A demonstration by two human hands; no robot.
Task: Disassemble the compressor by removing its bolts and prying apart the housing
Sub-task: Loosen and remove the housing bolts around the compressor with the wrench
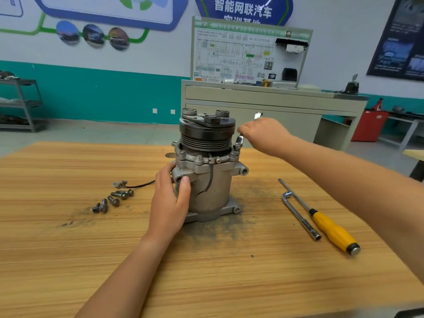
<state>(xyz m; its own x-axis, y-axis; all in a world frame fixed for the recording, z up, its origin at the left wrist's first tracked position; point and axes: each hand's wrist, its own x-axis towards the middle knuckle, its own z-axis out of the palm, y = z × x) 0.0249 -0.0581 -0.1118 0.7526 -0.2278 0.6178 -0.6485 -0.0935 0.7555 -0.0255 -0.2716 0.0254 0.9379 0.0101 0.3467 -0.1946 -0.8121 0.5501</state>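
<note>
Two bare forearms enter from the lower edge and lower right of the frame over a wooden table (68,260).

At centre, the left hand (169,203) grasps the left side of the compressor (215,184). Its fingers wrap round the grey housing and its thumb lies on a mounting lug. The compressor stands upright at the middle of the table on a patch of dark grime (220,229), with its grooved pulley (206,140) and clutch plate (207,121) on top.

Left of the compressor lies a group of loose bolts (113,199). Just beyond them a small connector (120,184) rests on a dark wire leading towards the housing.

At right, well apart from the compressor, an L-shaped socket wrench (298,214) and a yellow-handled screwdriver (331,229) lie side by side and cross near their far ends.

Right of the pulley, the right hand (263,131) is closed round a chrome tool (240,140). Its lower end sits on a flange bolt (237,147) at the housing's right edge. The tool's exact type cannot be told.

Beyond the table stands a beige cabinet (252,104) carrying a wiring-diagram board (241,56). A red container (369,125) stands at far right. A grey shelf unit (23,104) stands at far left against a teal-and-white wall.
</note>
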